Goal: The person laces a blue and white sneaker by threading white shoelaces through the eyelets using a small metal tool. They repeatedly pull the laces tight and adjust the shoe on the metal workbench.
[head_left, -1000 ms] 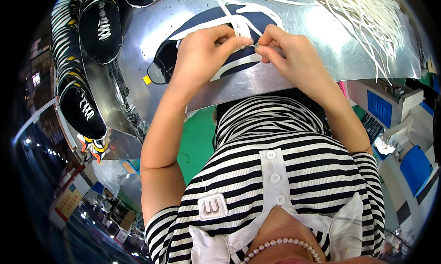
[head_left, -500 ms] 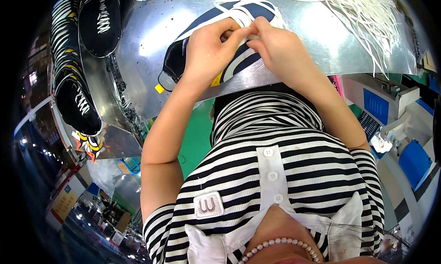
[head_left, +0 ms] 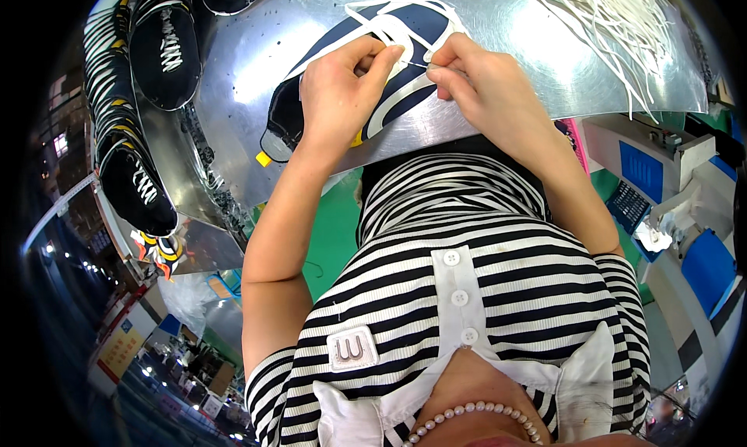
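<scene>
A navy shoe (head_left: 424,17) with white side stripes and a yellow heel tab lies on its side on the metal table (head_left: 249,124). White shoelace (head_left: 395,28) loops loosely over its top. My left hand (head_left: 342,93) is above the shoe's middle, thumb and forefinger pinched on the lace. Just to the right, my right hand (head_left: 490,77) pinches near the lace too, fingertips at the shoe's edge. A thin pale strand spans the small gap between both fingertips. My left hand hides part of the shoe's opening.
A heap of loose white laces (head_left: 599,35) spreads across the far right of the table. Along the left stands a long row of nested dark shoes (head_left: 128,186), with another black shoe (head_left: 167,62) beside it. A blue chair (head_left: 708,272) is at the right.
My hands have drawn slightly apart, baring the strand between them. The lace loop by my left fingers now shows more openly. The view has shifted a little.
</scene>
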Motion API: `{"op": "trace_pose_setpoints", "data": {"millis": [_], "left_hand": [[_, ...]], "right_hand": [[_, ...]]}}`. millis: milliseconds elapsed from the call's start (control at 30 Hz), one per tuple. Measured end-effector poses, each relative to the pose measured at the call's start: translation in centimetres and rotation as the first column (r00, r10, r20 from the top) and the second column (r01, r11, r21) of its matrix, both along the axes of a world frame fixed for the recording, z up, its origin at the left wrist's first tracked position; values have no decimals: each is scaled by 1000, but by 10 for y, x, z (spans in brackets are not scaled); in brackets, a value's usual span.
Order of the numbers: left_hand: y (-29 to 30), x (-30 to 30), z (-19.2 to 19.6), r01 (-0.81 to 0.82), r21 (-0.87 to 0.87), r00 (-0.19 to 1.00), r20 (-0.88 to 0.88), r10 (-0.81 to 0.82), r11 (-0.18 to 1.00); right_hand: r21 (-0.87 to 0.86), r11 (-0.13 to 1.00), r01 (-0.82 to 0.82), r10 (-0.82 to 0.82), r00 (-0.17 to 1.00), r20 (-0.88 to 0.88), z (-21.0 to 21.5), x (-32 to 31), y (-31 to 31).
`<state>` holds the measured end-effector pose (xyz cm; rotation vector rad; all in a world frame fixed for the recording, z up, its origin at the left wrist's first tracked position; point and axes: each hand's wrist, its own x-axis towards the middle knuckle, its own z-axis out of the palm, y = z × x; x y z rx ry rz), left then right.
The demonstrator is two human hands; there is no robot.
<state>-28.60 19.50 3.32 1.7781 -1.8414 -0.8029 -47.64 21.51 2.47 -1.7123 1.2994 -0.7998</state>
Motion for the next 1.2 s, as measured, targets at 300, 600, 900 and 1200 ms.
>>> {"op": "trace_pose_setpoints", "data": {"millis": [300,600,900,1200], "left_hand": [[10,3,2,277,-163,960,-2,-281,947],[27,32,16,494,-520,842,484,-236,697],[14,36,28,370,-254,925,188,-330,894],[-10,49,37,159,609,945,-321,58,777]], "right_hand": [[-41,998,-43,42,998,-37,-21,16,-19],[188,966,-177,174,984,30,47,-45,11],[232,968,100,-163,949,270,12,-22,-40],[174,972,155,-206,921,332,2,8,-28]]}}
